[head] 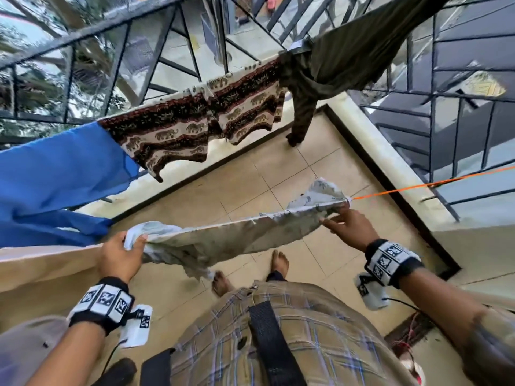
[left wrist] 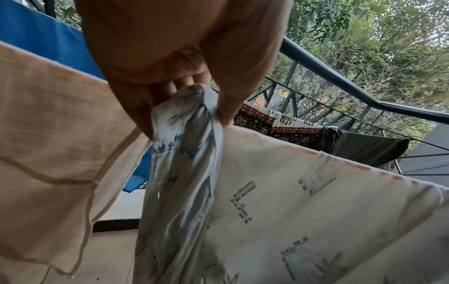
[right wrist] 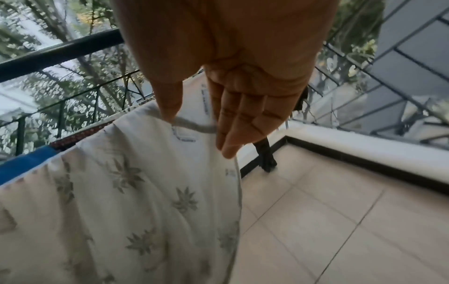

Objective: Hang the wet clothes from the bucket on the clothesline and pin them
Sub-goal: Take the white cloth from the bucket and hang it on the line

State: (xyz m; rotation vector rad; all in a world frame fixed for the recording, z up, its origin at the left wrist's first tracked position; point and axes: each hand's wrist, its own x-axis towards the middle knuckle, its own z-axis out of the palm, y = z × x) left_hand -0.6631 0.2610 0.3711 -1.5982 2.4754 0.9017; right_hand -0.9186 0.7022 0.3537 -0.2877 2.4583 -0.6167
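Head view. You have the pale off-white printed cotton cloth (head: pixel 223 235) spread along the thin orange clothesline (head: pixel 418 186), which runs from centre frame to the right edge. Your left hand (head: pixel 119 254) clenches a bunched corner at lower left; your right hand (head: pixel 349 225) lies at the cloth's other end with fingers extended, so it looks released rather than gripping, though the thumb contact is unclear here. No pegs and no bucket are visible. Judgement: the step in hand is evening out the drape, so keep the top hem taut between both hands and let equal lengths fall either side before you pin. Room: the bare line to the right is free; to the left, a tan plain-weave sheet (head: pixel 41 263) sits just beside your left hand, so slide rightward, not left.

Left wrist view. Fingers and thumb wrap the gathered corner of the printed cloth (left wrist: pixel 279 192). The tan sheet (left wrist: pixel 48 124) hangs just beside it at left, a blue fabric panel (left wrist: pixel 36 32) behind. Judgement: shake this bunch flat, or it will dry creased.

Right wrist view. Thumb and straight fingers of the right hand (right wrist: pixel 218 92) touch the grey hem; no firm pinch shows. The beige floor tiles (right wrist: pixel 340 211) at lower right lie below the cloth's free edge.
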